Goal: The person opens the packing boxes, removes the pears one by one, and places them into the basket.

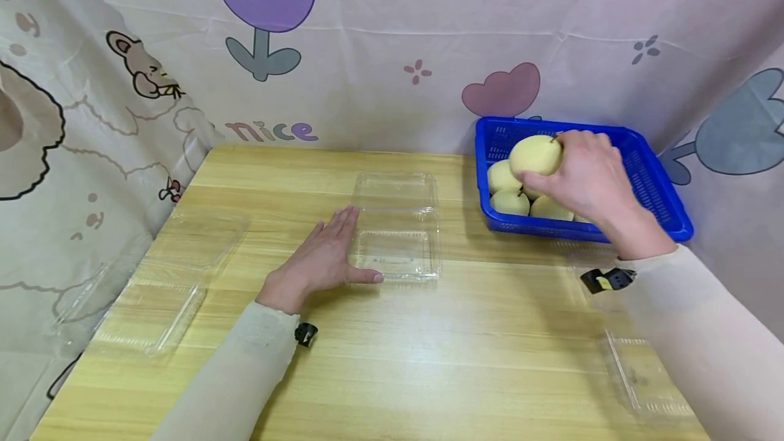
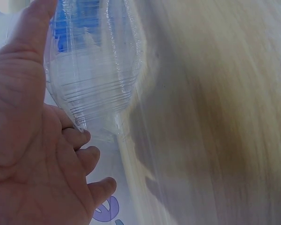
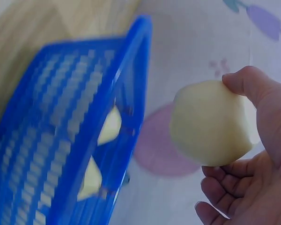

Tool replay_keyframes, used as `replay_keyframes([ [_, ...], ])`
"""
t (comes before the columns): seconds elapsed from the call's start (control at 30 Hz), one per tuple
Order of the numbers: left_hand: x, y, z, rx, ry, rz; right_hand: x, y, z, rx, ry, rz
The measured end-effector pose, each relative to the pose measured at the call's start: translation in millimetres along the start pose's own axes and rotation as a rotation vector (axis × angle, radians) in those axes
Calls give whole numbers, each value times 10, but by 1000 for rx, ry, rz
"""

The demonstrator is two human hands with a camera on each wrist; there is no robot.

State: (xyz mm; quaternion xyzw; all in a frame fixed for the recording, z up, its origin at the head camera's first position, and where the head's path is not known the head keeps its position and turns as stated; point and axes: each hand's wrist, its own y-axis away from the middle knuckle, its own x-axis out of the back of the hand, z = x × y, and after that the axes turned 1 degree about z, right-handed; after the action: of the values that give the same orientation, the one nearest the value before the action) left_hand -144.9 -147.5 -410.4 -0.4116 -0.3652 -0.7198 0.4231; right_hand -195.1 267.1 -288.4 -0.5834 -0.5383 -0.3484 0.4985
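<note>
My right hand (image 1: 591,172) grips a pale yellow pear (image 1: 535,155) above the blue basket (image 1: 520,225); the right wrist view shows the thumb and fingers round the pear (image 3: 210,124). Several more pears (image 1: 510,202) lie in the basket's left part. At the middle of the table a clear plastic clamshell box (image 1: 395,255) stands with its lid (image 1: 395,191) folded back. My left hand (image 1: 321,254) rests against the box's left side, fingers extended and thumb along the front edge. In the left wrist view the fingertips touch the clear box (image 2: 91,77).
Another clear clamshell box (image 1: 147,308) lies opened at the table's left edge. A third clear box (image 1: 649,373) is at the right, partly behind my right forearm. A printed curtain (image 1: 380,53) hangs behind the wooden table (image 1: 416,359).
</note>
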Motion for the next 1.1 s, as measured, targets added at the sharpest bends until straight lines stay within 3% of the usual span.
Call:
replay_keyframes([
  [0.27,0,3,6,12,7,-3,160,-124,542,-167,22,-2],
  [0.53,-2,0,5,17,9,-2,145,-199,960,-286,59,-56],
  [0.8,9,3,21,9,-8,-6,-72,-255,1197,-345,45,-138],
  [1.1,22,10,42,10,-11,-13,-267,-308,1292,-387,12,-227],
])
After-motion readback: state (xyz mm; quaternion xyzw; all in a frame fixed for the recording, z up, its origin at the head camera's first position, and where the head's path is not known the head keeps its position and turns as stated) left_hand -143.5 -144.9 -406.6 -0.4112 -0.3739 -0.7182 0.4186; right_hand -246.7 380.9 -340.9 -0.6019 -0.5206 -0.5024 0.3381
